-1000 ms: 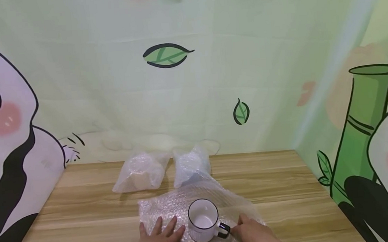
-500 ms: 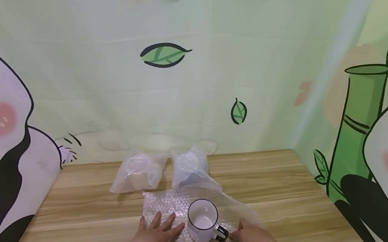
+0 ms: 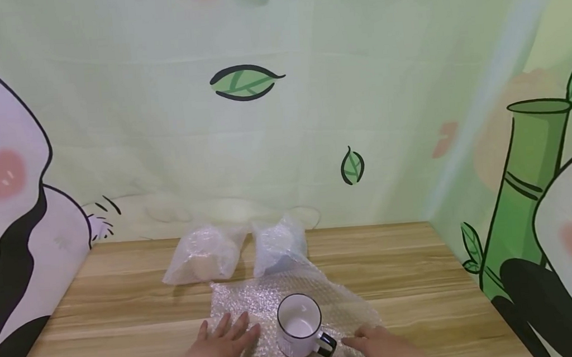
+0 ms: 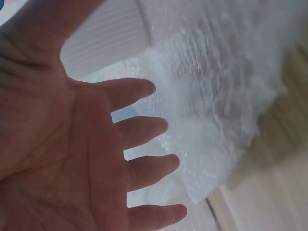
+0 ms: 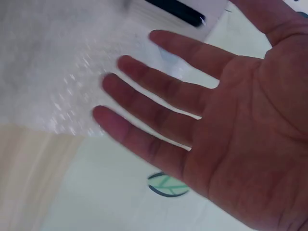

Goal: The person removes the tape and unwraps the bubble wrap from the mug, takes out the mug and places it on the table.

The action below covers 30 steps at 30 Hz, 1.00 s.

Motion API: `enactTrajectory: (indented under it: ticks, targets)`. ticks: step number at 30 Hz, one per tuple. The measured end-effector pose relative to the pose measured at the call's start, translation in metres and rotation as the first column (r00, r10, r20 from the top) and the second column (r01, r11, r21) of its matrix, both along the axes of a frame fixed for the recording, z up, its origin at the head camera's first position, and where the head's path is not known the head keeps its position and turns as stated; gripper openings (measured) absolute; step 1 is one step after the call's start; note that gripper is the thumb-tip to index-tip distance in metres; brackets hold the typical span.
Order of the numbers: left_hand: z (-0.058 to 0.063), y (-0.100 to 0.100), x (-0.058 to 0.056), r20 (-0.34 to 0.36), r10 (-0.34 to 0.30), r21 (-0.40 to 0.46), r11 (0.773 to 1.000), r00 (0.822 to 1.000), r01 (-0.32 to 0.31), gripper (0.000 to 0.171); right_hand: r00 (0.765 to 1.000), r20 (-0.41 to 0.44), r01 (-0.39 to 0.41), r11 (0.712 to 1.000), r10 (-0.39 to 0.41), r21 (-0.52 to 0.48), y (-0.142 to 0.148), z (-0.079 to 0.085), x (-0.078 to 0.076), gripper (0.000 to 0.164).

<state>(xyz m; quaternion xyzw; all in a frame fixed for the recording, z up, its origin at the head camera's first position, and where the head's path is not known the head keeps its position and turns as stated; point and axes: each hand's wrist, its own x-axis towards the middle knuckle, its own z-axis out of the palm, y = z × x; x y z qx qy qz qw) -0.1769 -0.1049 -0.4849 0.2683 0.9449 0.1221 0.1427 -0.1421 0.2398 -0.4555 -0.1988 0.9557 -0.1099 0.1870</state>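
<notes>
A white mug [image 3: 297, 326] with a dark rim and black handle stands upright on a sheet of bubble wrap [image 3: 255, 301] in the head view. Left of the mug, my left hand [image 3: 219, 349] is over the sheet's left edge with its fingers spread; the left wrist view shows the palm bare. My right hand [image 3: 382, 347] is to the right of the handle, over the sheet's right side. In the right wrist view its fingers [image 5: 159, 86] are extended and hold nothing. The mug's handle points toward the right hand, apart from it.
Two bubble-wrapped bundles, a left one [image 3: 203, 255] and a right one [image 3: 280, 246], stand at the back of the wooden table [image 3: 383, 260]. The sheet's far edge reaches the right bundle. Behind the table hangs a printed cloth backdrop [image 3: 161, 126].
My left hand has drawn left, away from the mug. The right hand has shifted slightly right and its fingers have straightened. The sheet's left edge moved right earlier on; the mug stays put.
</notes>
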Motion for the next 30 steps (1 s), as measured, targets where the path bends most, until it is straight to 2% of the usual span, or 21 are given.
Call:
enactTrajectory:
  ticks: [1, 4, 7, 9, 11, 14, 18, 20, 25, 30]
  targets:
    - [0.001, 0.0, -0.001, -0.003, 0.006, 0.002, 1.0, 1.0, -0.006, 0.089, 1.0, -0.003, -0.003, 1.0, 0.003, -0.007, 0.001, 0.007, 0.0, 0.077]
    - [0.006, 0.0, -0.003, -0.035, 0.011, -0.012, 1.0, 0.999, -0.012, 0.097, 0.998, -0.055, -0.018, 0.999, 0.015, -0.043, 0.004, 0.022, 0.001, 0.089]
    - [0.009, 0.002, -0.004, -0.043, 0.004, -0.01, 1.0, 0.999, -0.004, 0.117, 0.999, -0.035, -0.004, 0.996, 0.001, -0.093, 0.002, 0.031, 0.0, 0.094]
    - [0.01, 0.005, -0.005, -0.032, -0.006, 0.003, 1.0, 0.999, 0.006, 0.118, 1.0, -0.013, -0.019, 0.993, 0.018, -0.119, 0.0, 0.031, -0.003, 0.096]
    - [0.009, 0.008, -0.006, -0.013, -0.018, 0.024, 1.0, 1.0, 0.019, 0.108, 0.999, -0.007, -0.048, 0.986, 0.047, -0.159, -0.002, 0.025, -0.007, 0.098]
    - [0.006, 0.013, -0.007, 0.004, -0.036, 0.022, 0.999, 0.999, 0.036, 0.104, 0.996, -0.033, -0.093, 0.971, 0.088, -0.22, -0.004, 0.01, -0.014, 0.104]
    - [0.001, 0.017, -0.011, 0.016, -0.036, -0.024, 0.999, 0.999, 0.037, 0.128, 0.989, -0.114, -0.128, 0.953, 0.1, -0.275, -0.008, -0.011, -0.022, 0.116]
    - [-0.002, 0.018, -0.013, 0.02, -0.028, -0.037, 0.999, 0.999, 0.029, 0.134, 0.982, -0.161, -0.141, 0.948, 0.098, -0.286, -0.012, -0.02, -0.026, 0.122]
    - [-0.009, 0.019, -0.015, 0.001, -0.018, -0.057, 0.998, 1.0, 0.018, 0.132, 0.938, -0.314, -0.218, 0.954, 0.147, -0.206, -0.015, -0.037, -0.036, 0.139]
    - [-0.011, 0.019, -0.017, -0.02, -0.016, -0.059, 0.998, 1.0, 0.014, 0.128, 0.855, -0.465, -0.28, 0.959, 0.228, -0.044, -0.016, -0.049, -0.043, 0.141]
